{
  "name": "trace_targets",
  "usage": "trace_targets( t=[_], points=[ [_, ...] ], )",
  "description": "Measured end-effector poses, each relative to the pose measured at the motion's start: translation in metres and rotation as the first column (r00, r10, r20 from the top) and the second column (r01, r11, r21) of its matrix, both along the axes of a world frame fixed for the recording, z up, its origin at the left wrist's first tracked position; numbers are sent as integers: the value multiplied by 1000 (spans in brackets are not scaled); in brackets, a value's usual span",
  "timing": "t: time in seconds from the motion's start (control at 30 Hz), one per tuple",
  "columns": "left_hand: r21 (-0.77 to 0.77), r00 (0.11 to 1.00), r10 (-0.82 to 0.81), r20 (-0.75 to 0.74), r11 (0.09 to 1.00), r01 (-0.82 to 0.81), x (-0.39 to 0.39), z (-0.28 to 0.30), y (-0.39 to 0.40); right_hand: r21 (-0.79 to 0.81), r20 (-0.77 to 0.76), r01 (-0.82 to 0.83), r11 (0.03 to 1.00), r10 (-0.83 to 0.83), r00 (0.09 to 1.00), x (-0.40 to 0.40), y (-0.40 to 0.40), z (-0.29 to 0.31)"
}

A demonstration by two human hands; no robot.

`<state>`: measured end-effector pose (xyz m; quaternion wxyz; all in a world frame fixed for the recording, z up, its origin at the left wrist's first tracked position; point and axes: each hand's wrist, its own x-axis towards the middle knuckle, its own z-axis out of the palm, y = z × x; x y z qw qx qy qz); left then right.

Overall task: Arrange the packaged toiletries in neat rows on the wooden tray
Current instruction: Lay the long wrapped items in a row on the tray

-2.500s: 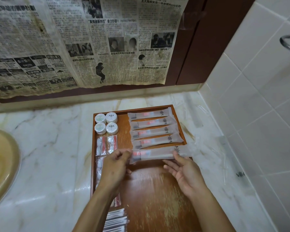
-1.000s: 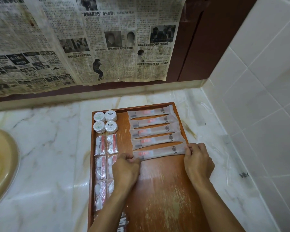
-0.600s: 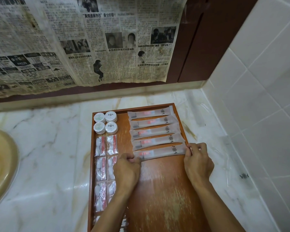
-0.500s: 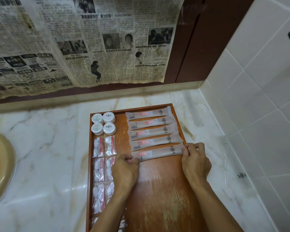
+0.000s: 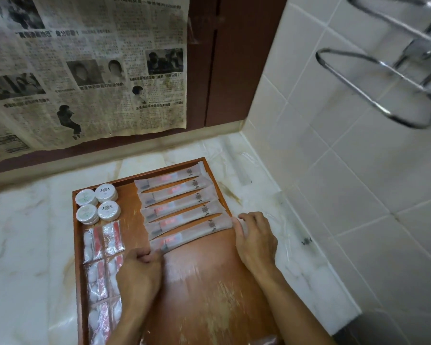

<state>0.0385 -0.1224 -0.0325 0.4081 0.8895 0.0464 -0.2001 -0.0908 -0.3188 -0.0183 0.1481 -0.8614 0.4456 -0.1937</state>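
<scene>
Fingers of my left hand (image 5: 138, 270) and right hand (image 5: 255, 239) pinch opposite ends of the nearest toothbrush packet (image 5: 192, 235), grip grasping it on the wooden tray (image 5: 204, 295).

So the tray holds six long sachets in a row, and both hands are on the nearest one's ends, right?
Not quite: the head view shows five long sachets, not six. The rest stands: they lie in a row on the tray, with the left hand and right hand on the ends of the nearest sachet.
</scene>
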Motion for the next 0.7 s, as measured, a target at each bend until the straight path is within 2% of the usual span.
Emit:
trace_targets(
  t=[0.1, 0.33, 0.43, 0.5, 0.53, 0.63, 0.7],
  points=[
    [24, 999, -25, 30, 999, 24, -4, 3, 0, -18, 18, 26, 1000, -26, 1000, -23, -13, -2],
    [-11, 999, 7, 48, 1000, -7, -21, 14, -7, -70, -100, 113, 991, -120, 988, -71, -30, -6],
    [-31, 987, -51, 155, 998, 57, -35, 23, -10, -57, -175, 181, 982, -188, 966, -84, -37, -7],
    [18, 942, -201, 268, 979, 204, -44, 25, -11, -52, -261, 209, 976, -216, 941, -90, -45, -7],
    [90, 909, -292, 298, 956, 278, -49, 27, -12, -55, -311, 218, 975, -224, 924, -92, -48, -7],
    [288, 737, -558, 382, 829, 478, -58, 24, -13, -67, -418, 233, 970, -240, 876, -97, -56, -6],
    [361, 649, -639, 413, 769, 527, -59, 17, -14, -81, -446, 226, 971, -238, 863, -99, -58, -8]
  ],
)
